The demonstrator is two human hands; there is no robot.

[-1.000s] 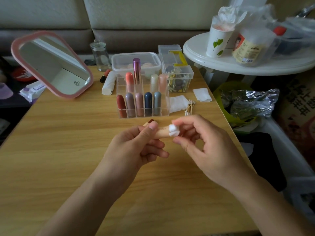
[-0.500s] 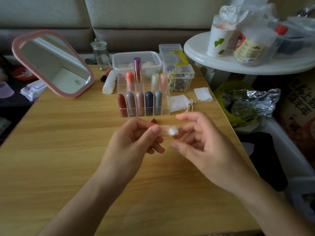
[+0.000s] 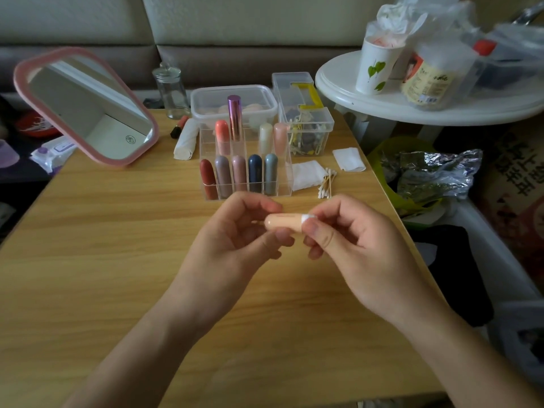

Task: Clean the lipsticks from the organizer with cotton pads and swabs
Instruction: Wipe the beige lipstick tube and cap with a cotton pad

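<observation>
At your far left, a pink-framed mirror (image 3: pixel 85 107) leans back on the counter (image 3: pixel 103 231). To its right a small glass jar (image 3: pixel 171 89) stands at the back edge, with a loose red lipstick (image 3: pixel 179 126) lying beside a white roll (image 3: pixel 185 139).

In the middle stands the clear organizer (image 3: pixel 245 169). Its front row holds red, mauve, pink, navy and grey-blue capsule-shaped tubes. Its back row holds a coral one, a tall metallic purple one, a cream one and a pale pink one. All of them are upright.

Just in front of the organizer, your left hand (image 3: pixel 232 237) holds the peach lipstick (image 3: pixel 284 222) above the counter. Its fingers (image 3: pixel 265 204) and thumb pinch the tube's left part. The tube lies level, smooth and matte, with a rounded left end and faint pinkish marks along its top.

At its right end, a small wad of white cotton pad (image 3: pixel 307 217) is pressed against the tube. Your right hand (image 3: pixel 353 245) pinches that wad between thumb (image 3: pixel 321 231) and forefinger, with the other fingers curled below.

Behind your right hand lie a folded pad (image 3: pixel 306 175), a bundle of swabs (image 3: pixel 326 184) and another pad (image 3: pixel 348 159). Farther right, a paper cup (image 3: pixel 376 66) stands on a round white table (image 3: pixel 382 104).
</observation>
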